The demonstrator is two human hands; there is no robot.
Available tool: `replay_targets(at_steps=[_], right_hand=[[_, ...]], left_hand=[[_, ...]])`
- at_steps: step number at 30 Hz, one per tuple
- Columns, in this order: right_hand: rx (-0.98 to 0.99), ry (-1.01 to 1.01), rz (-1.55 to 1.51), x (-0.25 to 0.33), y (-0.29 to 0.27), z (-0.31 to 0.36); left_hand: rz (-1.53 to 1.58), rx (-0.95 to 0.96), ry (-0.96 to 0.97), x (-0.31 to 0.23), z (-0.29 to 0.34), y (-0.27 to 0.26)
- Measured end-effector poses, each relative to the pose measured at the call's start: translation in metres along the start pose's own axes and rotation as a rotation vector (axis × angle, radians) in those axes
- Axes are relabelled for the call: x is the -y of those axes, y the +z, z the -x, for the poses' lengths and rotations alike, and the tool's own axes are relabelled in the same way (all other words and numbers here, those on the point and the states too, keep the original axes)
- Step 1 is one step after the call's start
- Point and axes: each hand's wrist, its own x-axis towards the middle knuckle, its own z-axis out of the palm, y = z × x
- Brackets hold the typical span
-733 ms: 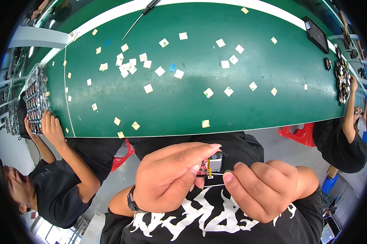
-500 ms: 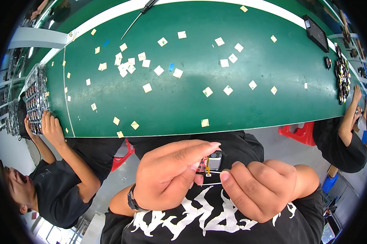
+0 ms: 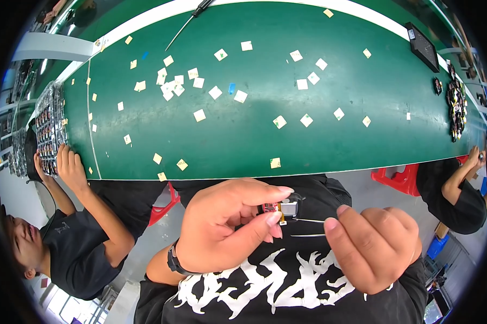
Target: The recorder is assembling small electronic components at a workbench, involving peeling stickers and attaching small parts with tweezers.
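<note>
My left hand (image 3: 222,229) is closed on a small black-cased electronic device (image 3: 290,210), pinched between thumb and fingers. A red circuit board (image 3: 271,207), a silver-grey block and a yellow ribbon cable with a small white end show inside the case; part of it is hidden by my fingers. My right hand (image 3: 374,249) grips a thin metal pair of tweezers (image 3: 310,220). Its two prongs stand apart, pointing left, with the upper tip close to the ribbon cable. Whether that tip touches the cable I cannot tell.
Ahead lies a green-topped table (image 3: 243,135) scattered with small pale stickers. A screwdriver (image 3: 188,25) rests at its far edge, a black tray (image 3: 421,47) and piled small parts (image 3: 457,105) at the right. Someone on the left handles plastic trays (image 3: 50,127); another person sits far right.
My right hand has moved right with the tweezers, so more of the prongs shows. The device has shifted slightly right. The far-right person's hands have come lower.
</note>
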Motion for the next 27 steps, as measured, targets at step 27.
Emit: replay_targets(at_steps=[27], right_hand=[[-0.032, -0.079, -0.034, 0.006, 0.007, -0.014]], left_hand=[[-0.319, 0.034, 0.213, -0.01, 0.001, 0.003]])
